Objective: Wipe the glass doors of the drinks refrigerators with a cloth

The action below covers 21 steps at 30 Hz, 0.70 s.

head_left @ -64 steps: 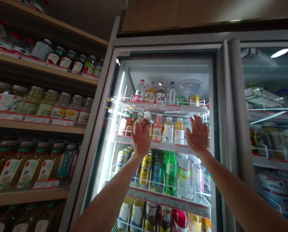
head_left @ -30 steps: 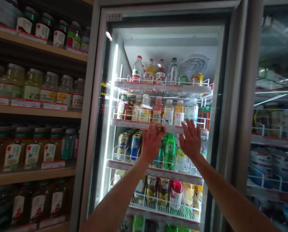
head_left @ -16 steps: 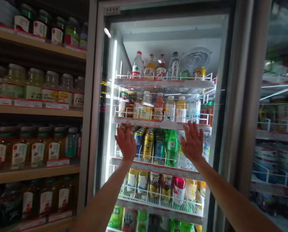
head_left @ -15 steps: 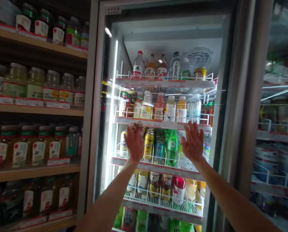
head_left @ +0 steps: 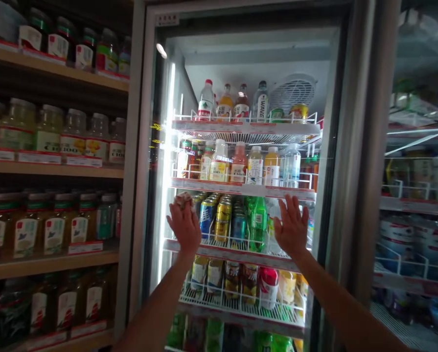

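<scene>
My left hand (head_left: 185, 229) presses a crumpled, pale patterned cloth (head_left: 184, 197) toward the glass door (head_left: 204, 63) of a lit drinks cooler. The cloth shows above my fingertips; the rest is hidden under the hand. My right hand (head_left: 292, 226) is held up flat at the right part of the same door, fingers spread, with nothing visible in it. Behind the glass, between the hands, stand blue cans (head_left: 207, 217), gold cans (head_left: 223, 220) and a green bottle (head_left: 257, 224). Whether either palm touches the glass I cannot tell exactly.
Wooden shelves (head_left: 57, 166) with rows of jars and bottles stand to the left. A metal door frame (head_left: 354, 195) runs up the right side, with another cooler (head_left: 417, 210) beyond it. Wire racks (head_left: 241, 305) hold more drinks inside.
My left hand has moved left across the door with the cloth, uncovering the blue cans. My right hand has stayed nearly in place, slightly lower. The view has shifted a little.
</scene>
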{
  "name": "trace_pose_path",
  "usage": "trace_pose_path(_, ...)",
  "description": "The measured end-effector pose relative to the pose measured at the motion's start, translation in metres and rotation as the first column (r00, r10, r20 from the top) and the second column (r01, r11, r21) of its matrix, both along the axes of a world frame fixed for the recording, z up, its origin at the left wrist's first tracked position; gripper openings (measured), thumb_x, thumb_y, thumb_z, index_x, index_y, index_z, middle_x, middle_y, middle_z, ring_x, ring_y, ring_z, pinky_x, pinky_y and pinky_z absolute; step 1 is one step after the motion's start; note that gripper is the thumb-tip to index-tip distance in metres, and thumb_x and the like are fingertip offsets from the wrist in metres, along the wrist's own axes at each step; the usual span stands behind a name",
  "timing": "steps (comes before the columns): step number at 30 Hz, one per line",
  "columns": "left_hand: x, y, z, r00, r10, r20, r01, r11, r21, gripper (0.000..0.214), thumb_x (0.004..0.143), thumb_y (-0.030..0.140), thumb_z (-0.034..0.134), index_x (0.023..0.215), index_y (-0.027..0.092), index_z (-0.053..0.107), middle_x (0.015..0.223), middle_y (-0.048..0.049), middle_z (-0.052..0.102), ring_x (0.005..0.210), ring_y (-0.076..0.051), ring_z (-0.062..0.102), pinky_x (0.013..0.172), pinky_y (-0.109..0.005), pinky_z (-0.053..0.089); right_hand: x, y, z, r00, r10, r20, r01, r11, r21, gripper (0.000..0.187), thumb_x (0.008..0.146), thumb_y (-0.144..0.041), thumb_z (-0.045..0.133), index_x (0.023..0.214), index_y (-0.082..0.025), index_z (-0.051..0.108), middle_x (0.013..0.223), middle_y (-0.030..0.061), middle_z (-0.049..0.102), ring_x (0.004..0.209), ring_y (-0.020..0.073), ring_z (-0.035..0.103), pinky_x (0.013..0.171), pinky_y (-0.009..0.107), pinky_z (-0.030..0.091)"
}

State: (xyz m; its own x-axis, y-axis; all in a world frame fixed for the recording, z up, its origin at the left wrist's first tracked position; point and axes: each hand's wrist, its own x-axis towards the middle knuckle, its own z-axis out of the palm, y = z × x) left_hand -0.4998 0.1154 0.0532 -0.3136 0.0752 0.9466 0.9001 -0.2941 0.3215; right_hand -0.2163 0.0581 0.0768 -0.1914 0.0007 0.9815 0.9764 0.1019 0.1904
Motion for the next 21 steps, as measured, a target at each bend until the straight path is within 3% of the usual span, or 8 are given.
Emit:
trace_pose_path(2, 0.036, -0.008, -0.001, 0.984, -0.043, -0.173, 0.053, 0.997, 0.053, 0.039, 0.089, 0.026, 0.039, 0.127, 0.021, 0.050, 0.143, -0.0125, 0.037, 0.139, -0.025, 0.017, 0.109, -0.051, 0.022, -0.001, 0.001, 0.000, 1.000, 0.011, 0.004, -0.011, 1.000, 0.016, 0.061, 0.089, -0.028, 0.040, 0.145, -0.021, 0.016, 0.145, 0.0113, 0.033, 0.137, 0.0238, 0.023, 0.111, 0.049, 0.017)
trace_pose_path(5, 0.100, -0.025, -0.009, 0.825, -0.116, -0.554, 0.195, 0.977, 0.086, 0.042, 0.085, 0.027, 0.047, 0.127, 0.028, 0.049, 0.143, -0.0040, 0.038, 0.139, -0.024, 0.019, 0.113, -0.047, 0.015, 0.001, 0.000, 0.002, 0.999, 0.048, 0.014, -0.048, 0.998, 0.036, 0.059, 0.089, -0.026, 0.038, 0.144, -0.020, 0.019, 0.145, 0.0114, 0.034, 0.137, 0.0228, 0.024, 0.111, 0.048, 0.017)
trace_pose_path(7, 0.119, -0.032, -0.016, 0.751, -0.132, -0.646, 0.238, 0.968, 0.078, 0.045, 0.084, 0.029, 0.049, 0.129, 0.028, 0.047, 0.144, -0.0028, 0.037, 0.138, -0.024, 0.021, 0.114, -0.047, 0.012, 0.003, -0.001, 0.002, 0.997, 0.068, 0.025, -0.069, 0.997, 0.042, 0.058, 0.089, -0.026, 0.038, 0.144, -0.020, 0.019, 0.145, 0.0112, 0.034, 0.137, 0.0228, 0.025, 0.111, 0.047, 0.017)
trace_pose_path(11, 0.073, -0.021, -0.022, 0.826, -0.105, -0.553, 0.199, 0.974, 0.111, 0.041, 0.086, 0.026, 0.046, 0.127, 0.026, 0.049, 0.141, -0.0076, 0.040, 0.138, -0.024, 0.022, 0.113, -0.047, 0.014, 0.006, -0.003, -0.001, 0.995, 0.084, 0.047, -0.085, 0.996, 0.025, 0.059, 0.089, -0.026, 0.038, 0.145, -0.019, 0.018, 0.147, 0.0105, 0.031, 0.138, 0.0227, 0.023, 0.111, 0.047, 0.017)
trace_pose_path(14, 0.009, -0.002, -0.017, 0.969, -0.060, -0.241, 0.089, 0.989, 0.114, 0.039, 0.089, 0.026, 0.042, 0.126, 0.018, 0.050, 0.141, -0.0169, 0.038, 0.136, -0.029, 0.024, 0.108, -0.052, 0.021, 0.006, -0.002, -0.003, 0.997, 0.072, 0.030, -0.073, 0.997, 0.025, 0.060, 0.090, -0.026, 0.037, 0.145, -0.020, 0.015, 0.147, 0.0101, 0.030, 0.138, 0.0220, 0.021, 0.112, 0.047, 0.017)
trace_pose_path(16, -0.012, 0.005, -0.011, 1.000, -0.026, -0.017, 0.028, 0.994, 0.107, 0.043, 0.090, 0.028, 0.040, 0.129, 0.012, 0.047, 0.141, -0.0230, 0.034, 0.135, -0.033, 0.026, 0.104, -0.056, 0.026, 0.004, -0.001, -0.005, 0.998, 0.062, 0.008, -0.062, 0.998, 0.025, 0.060, 0.090, -0.027, 0.037, 0.145, -0.020, 0.014, 0.147, 0.0099, 0.030, 0.138, 0.0220, 0.021, 0.111, 0.048, 0.017)
trace_pose_path(18, -0.004, 0.004, -0.007, 0.998, -0.017, 0.063, 0.009, 0.994, 0.110, 0.043, 0.090, 0.029, 0.038, 0.129, 0.011, 0.046, 0.141, -0.0237, 0.033, 0.135, -0.033, 0.026, 0.102, -0.056, 0.029, 0.003, 0.000, -0.005, 0.998, 0.060, -0.004, -0.059, 0.998, 0.024, 0.060, 0.090, -0.027, 0.037, 0.145, -0.021, 0.014, 0.147, 0.0098, 0.030, 0.138, 0.0223, 0.022, 0.111, 0.048, 0.017)
trace_pose_path(21, 0.051, -0.009, -0.005, 0.985, -0.058, -0.162, 0.079, 0.989, 0.126, 0.039, 0.089, 0.025, 0.040, 0.126, 0.020, 0.050, 0.141, -0.0153, 0.038, 0.138, -0.028, 0.020, 0.107, -0.051, 0.025, 0.003, 0.000, -0.006, 0.998, 0.068, -0.015, -0.068, 0.997, 0.030, 0.059, 0.090, -0.027, 0.037, 0.145, -0.022, 0.015, 0.147, 0.0094, 0.032, 0.137, 0.0222, 0.024, 0.111, 0.047, 0.018)
